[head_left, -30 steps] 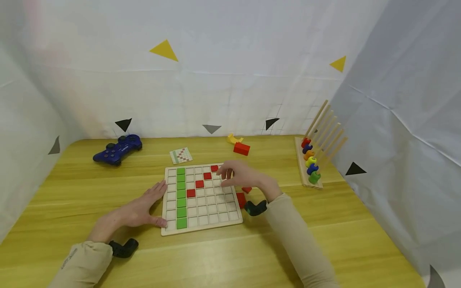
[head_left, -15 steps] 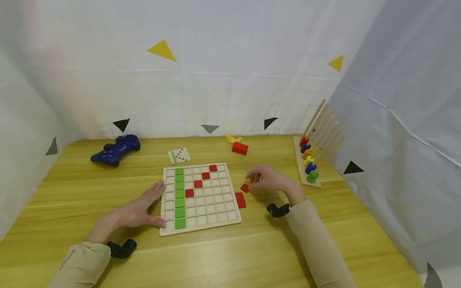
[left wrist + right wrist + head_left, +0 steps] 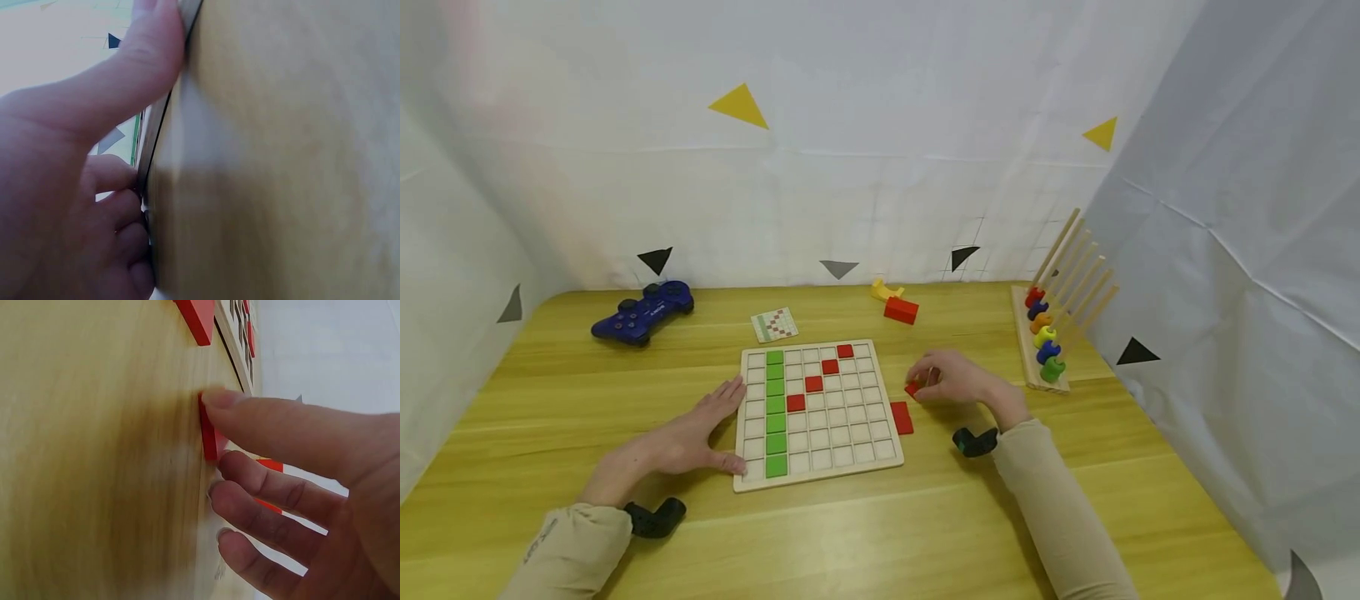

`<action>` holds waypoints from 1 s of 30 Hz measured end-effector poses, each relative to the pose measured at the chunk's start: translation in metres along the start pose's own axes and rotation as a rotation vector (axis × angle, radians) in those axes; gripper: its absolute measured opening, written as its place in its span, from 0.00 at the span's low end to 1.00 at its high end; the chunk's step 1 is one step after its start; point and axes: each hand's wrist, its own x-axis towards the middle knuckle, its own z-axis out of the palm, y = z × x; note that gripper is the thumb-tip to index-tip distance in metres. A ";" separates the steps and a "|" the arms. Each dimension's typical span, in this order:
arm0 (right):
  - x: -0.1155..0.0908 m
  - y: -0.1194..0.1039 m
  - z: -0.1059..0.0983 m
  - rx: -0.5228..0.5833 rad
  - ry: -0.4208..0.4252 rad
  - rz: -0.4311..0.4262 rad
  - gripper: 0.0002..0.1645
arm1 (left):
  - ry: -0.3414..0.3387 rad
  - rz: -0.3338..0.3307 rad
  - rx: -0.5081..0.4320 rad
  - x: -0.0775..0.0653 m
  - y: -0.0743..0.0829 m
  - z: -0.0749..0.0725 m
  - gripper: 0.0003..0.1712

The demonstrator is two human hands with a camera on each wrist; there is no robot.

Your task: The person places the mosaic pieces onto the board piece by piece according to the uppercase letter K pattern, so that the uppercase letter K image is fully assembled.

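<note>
A wooden grid board (image 3: 820,478) lies on the table, with a column of green tiles (image 3: 776,404) and a diagonal of red tiles (image 3: 814,384) in its cells. My left hand (image 3: 688,437) rests against the board's left edge, fingers extended and thumb on the near left corner. To the right of the board, my right hand (image 3: 951,379) pinches a small red tile (image 3: 210,434) between thumb and index finger, at the tabletop. The other fingers curl loosely beside it. Larger red pieces (image 3: 902,417) lie against the board's right edge.
Behind the board lies a small pattern card (image 3: 774,325). A blue game controller (image 3: 644,313) sits at back left. A red block (image 3: 901,310) and a yellow piece (image 3: 886,290) stand at the back. On the right is a wooden peg rack (image 3: 1043,342) with coloured beads.
My right hand has moved off the board's upper right to the right, down to the loose red tile, and its fingers have closed on it. The left hand stays put.
</note>
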 end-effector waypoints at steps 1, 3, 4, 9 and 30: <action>0.000 0.000 0.000 -0.001 0.001 -0.001 0.13 | 0.000 0.000 0.000 0.000 0.000 0.000 0.69; 0.000 0.001 0.000 -0.004 0.002 -0.003 0.13 | -0.001 0.001 0.003 0.000 0.000 0.000 0.69; 0.000 0.002 0.000 -0.008 0.003 -0.007 0.13 | -0.001 0.001 0.003 0.001 0.000 0.000 0.69; -0.002 0.002 -0.002 0.002 -0.004 0.034 0.17 | -0.004 -0.001 0.000 0.001 0.000 -0.001 0.68; 0.000 0.009 -0.002 -0.062 0.057 0.104 0.12 | -0.002 0.011 -0.007 -0.001 0.001 -0.001 0.68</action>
